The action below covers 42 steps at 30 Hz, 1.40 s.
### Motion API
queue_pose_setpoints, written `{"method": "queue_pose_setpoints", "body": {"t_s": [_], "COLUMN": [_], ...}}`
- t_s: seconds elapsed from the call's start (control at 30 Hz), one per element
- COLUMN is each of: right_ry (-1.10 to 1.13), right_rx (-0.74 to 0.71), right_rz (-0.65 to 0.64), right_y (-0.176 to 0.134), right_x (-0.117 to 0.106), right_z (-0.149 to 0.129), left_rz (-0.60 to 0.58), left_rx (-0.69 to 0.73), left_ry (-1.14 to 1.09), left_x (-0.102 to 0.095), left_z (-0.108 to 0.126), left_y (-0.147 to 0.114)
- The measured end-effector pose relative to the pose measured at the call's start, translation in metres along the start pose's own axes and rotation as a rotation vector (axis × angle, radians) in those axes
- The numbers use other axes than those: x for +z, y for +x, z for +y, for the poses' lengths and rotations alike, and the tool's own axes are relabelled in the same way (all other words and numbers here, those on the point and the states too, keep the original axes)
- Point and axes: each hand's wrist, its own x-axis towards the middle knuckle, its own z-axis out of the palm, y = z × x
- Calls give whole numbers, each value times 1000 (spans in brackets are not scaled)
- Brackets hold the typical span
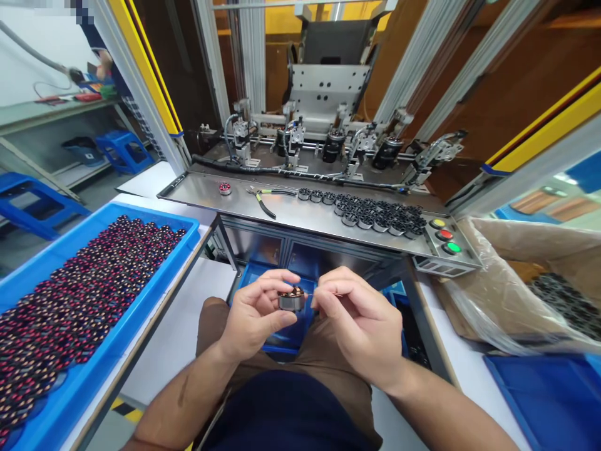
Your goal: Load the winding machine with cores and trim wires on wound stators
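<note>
Above my lap, my left hand grips a motor stator between thumb and fingers. The stator has a silver ring side and copper windings on top. Close to its right, my right hand pinches a thin copper wire that runs from the stator. On the steel ledge ahead lie pliers with black and yellow-green handles. A single stator with red windings sits left of them, and several black-topped stators stand in rows to the right.
A blue tray heaped with wound stators stands at the left. Behind the ledge is a winding machine. Yellow, red and green buttons sit on its right end. A plastic-lined box of dark parts is at the right. Another person stands far left.
</note>
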Motion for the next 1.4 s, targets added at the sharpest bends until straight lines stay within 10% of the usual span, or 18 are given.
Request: {"method": "queue_pose_setpoints", "body": {"t_s": [0.27,0.6,0.8,0.97,1.4], "right_ry": [554,970,336,-164,-8], "right_rx": [597,664,145,-345,-149], "right_rz": [-168,-323,-46,-25,-120], "right_y": [-20,-17,-19,-19,-12], "right_x": [25,24,18,7,0], "right_z": [6,19,33,37,17], "left_rz": [-42,-115,57,-41,-18], "left_rx": [25,78,19,-174,169], "left_ry": [-14,120,398,546,818], "left_x": [-9,-10,-12,-2,3], "left_z": [5,9,20,28,28], "left_y": [6,8,0,-5,-2]}}
